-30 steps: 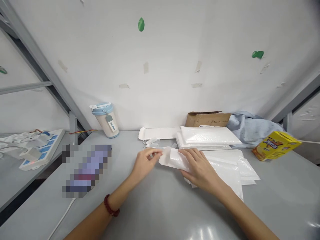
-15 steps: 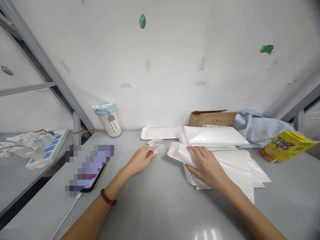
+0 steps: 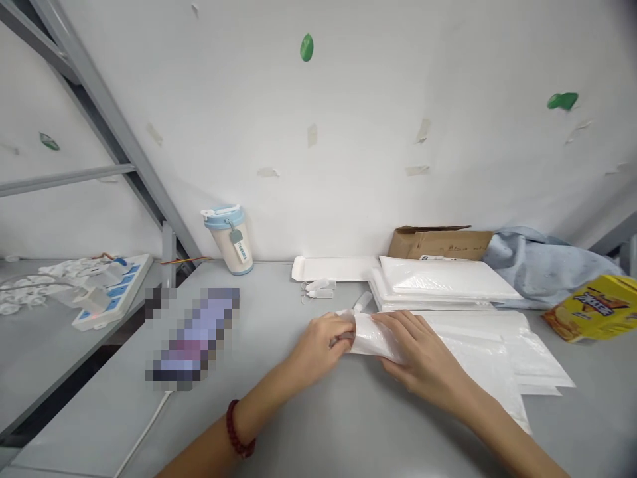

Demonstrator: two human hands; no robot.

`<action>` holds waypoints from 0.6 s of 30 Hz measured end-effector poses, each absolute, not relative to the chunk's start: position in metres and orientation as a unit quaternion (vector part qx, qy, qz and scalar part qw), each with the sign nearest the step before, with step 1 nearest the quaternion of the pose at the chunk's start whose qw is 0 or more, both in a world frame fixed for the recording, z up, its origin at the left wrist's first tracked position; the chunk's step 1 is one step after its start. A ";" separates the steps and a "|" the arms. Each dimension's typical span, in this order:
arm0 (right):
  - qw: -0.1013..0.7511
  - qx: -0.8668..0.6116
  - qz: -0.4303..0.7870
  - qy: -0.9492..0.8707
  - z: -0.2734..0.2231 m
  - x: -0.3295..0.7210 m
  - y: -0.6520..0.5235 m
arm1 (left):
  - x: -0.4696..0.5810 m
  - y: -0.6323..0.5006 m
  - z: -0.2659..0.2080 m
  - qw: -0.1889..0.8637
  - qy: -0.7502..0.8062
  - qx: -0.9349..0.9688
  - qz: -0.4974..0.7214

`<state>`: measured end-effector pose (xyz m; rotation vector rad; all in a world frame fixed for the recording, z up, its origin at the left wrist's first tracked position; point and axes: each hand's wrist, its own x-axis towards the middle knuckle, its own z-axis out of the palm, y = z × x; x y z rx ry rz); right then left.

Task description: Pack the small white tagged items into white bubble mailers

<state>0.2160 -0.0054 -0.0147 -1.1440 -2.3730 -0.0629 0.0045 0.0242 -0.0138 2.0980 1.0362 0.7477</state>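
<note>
My right hand (image 3: 411, 345) holds a white bubble mailer (image 3: 373, 338) from its right side, thumb below and fingers on top. At the mailer's left end, my left hand (image 3: 323, 342) is closed, thumb and fingers at its flap and mouth; the fingertips are partly hidden. A small translucent piece (image 3: 363, 302) shows just beyond the mailer's upper edge; whether a finger touches it, I cannot tell. Several small clear tubes (image 3: 320, 289) lie behind my left hand. More white mailers (image 3: 448, 282) are piled beside and behind my right hand.
A single mailer (image 3: 338, 268) lies along the wall. A tumbler (image 3: 231, 242), a charging phone (image 3: 196, 335) and a power strip (image 3: 119, 289) are on the left. A cardboard box (image 3: 440, 243), blue cloth (image 3: 547, 265) and yellow box (image 3: 594, 309) stand on the right.
My left hand has moved right from near the clear tubes to the mailer's mouth. The mailer in my right hand sits lower and nearer me. The camera view has shifted slightly left.
</note>
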 end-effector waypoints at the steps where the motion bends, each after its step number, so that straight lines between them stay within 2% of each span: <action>1: 0.253 -0.419 -0.024 -0.872 -0.015 0.217 -0.005 | 0.006 0.023 -0.013 0.350 0.400 0.797 0.287; 4: 0.261 -0.418 -0.029 -0.870 -0.016 0.219 -0.005 | 0.006 0.023 -0.012 0.371 0.421 0.774 0.294; 9: 0.262 -0.406 -0.021 -0.875 -0.015 0.216 -0.007 | 0.007 0.022 -0.018 0.318 0.423 0.780 0.336; 15: 0.264 -0.399 -0.009 -0.878 -0.012 0.214 -0.010 | 0.007 0.018 -0.014 0.406 0.416 0.733 0.354; 18: 0.281 -0.398 -0.039 -0.872 -0.012 0.216 -0.009 | 0.002 0.023 -0.010 0.365 0.482 0.681 0.413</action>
